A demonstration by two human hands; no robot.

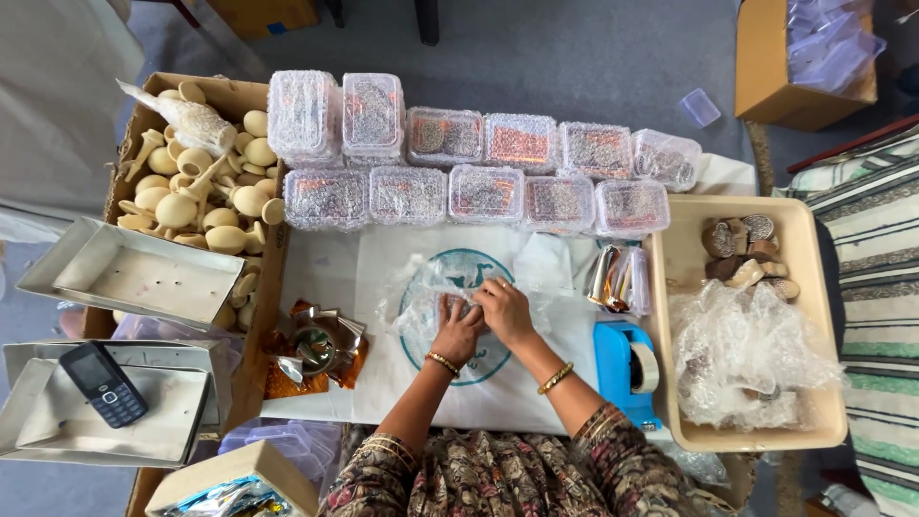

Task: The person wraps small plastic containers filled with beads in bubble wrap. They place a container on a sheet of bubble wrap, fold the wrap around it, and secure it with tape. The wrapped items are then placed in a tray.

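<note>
The desk is covered with white paper and stands on a grey carpet floor; wrapped plastic boxes stand in rows at the far side. My left hand and right hand have a narrow grip, both pressing the bubble wrap lying directly under them at the middle.

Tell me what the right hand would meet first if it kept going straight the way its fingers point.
The right hand points up-left over the bubble wrap; beyond that sheet, probably the front row of wrapped clear boxes, though depth is unclear.
</note>
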